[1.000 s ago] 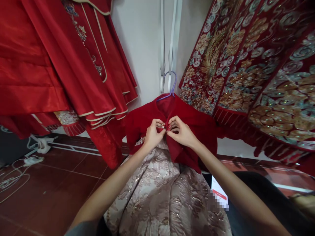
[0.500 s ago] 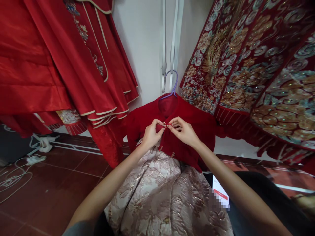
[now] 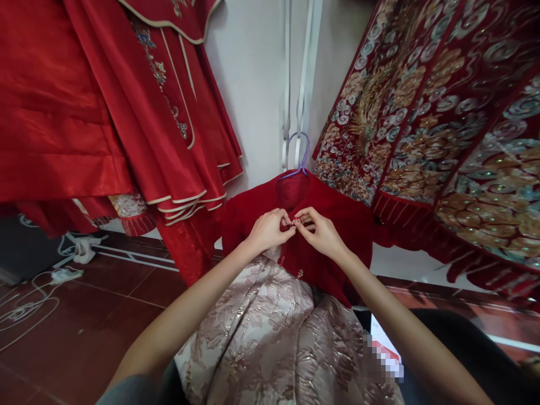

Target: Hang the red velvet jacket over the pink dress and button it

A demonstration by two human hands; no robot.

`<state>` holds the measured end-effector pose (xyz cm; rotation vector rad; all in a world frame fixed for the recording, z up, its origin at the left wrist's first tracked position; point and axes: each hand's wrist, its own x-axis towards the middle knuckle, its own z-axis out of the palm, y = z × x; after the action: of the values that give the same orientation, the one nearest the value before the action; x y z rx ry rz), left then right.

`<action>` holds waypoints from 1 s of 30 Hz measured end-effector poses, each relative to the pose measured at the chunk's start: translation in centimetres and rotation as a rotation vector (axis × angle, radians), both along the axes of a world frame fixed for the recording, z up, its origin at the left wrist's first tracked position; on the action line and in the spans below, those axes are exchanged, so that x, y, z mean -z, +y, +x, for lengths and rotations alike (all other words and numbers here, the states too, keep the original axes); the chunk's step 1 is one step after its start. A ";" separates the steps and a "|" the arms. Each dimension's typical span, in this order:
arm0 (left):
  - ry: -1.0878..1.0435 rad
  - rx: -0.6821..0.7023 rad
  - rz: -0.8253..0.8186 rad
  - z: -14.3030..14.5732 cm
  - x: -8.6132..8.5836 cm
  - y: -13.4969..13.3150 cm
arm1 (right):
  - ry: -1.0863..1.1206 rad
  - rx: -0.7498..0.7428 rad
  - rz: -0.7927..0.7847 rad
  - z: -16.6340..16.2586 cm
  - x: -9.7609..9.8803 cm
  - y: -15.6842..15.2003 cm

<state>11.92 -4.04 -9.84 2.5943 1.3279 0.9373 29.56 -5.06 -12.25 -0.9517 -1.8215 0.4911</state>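
Note:
A dark red velvet jacket [image 3: 337, 225] hangs on a purple hanger [image 3: 297, 160] against the white wall, over a pale pink brocade skirt [image 3: 270, 337]. My left hand [image 3: 268, 230] and my right hand [image 3: 323, 230] meet at the jacket's front, just below the collar. Both hands are closed in a pinch on a small jewelled button clasp [image 3: 293, 223] between their fingertips. Two more small clasps show lower on the jacket front.
Red satin garments [image 3: 105, 112] with cream piping hang at the left. A heavily embroidered red and gold garment [image 3: 442, 129] hangs at the right. White cables [image 3: 29, 298] lie on the red tiled floor at the left. A dark surface holds a white and red card [image 3: 386, 351] at the lower right.
The open right flap of the jacket has been drawn across and closed at the front. Both hands stay pinched at the top clasp; the view has shifted slightly.

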 end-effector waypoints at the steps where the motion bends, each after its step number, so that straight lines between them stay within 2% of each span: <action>1: 0.005 -0.001 0.000 0.1 -0.1 0.1 | -0.004 -0.010 -0.004 0.1 0.0 0.0; 12: 0.048 0.033 0.051 0.2 -0.4 0.2 | 0.021 -0.065 -0.060 0.9 -0.3 0.9; 18: 0.116 -0.014 0.121 0.7 -0.3 0.1 | 0.040 -0.102 -0.091 1.1 -0.5 1.3; 23: 0.183 0.109 0.164 1.2 -0.5 -0.2 | 0.005 -0.168 -0.108 1.4 -0.7 1.5; 24: 0.158 0.120 0.166 1.2 -0.3 -0.4 | 0.015 -0.144 -0.114 1.3 -0.6 1.4; 26: 0.034 0.079 0.140 0.9 0.6 -1.1 | 0.091 0.000 -0.105 0.8 -0.2 0.7; 29: -0.229 -0.079 0.067 0.3 3.6 -2.6 | 0.260 0.301 -0.021 -1.0 1.3 -1.5; 30: -0.301 -0.133 0.038 0.0 5.0 -3.2 | 0.291 0.353 0.011 -1.8 2.1 -2.5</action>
<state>11.91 -7.27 -14.80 2.2935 1.4212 1.3236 27.76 -7.53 -14.36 -1.1047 -1.3595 0.3758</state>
